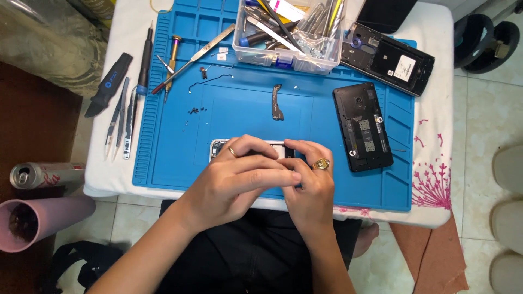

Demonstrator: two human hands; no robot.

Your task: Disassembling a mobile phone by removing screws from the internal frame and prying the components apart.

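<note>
We take the blue work mat (180,163) as our landmark. At its near edge, toward the middle, lies the opened phone (220,147), mostly hidden under both hands: our left hand (239,182) curls over it with fingers bent and pressed against the body, and our right hand (310,182) grips it from the other side, fingertips pinching its edge (what exactly sits between the fingertips we cannot tell). Judging by what lies about, the strip-down looks well along: a black back cover (362,126) rests on the mat's right part, a second black frame (389,57) at its far right corner, a dark narrow bracket (277,102) near the mat's centre, and tiny screws (195,110) left of centre. The phone's board appears still seated, so more seems left to lift out. A clear tool box (289,41) stands at the mat's far edge, tweezers (117,125) just off its left side.
</note>
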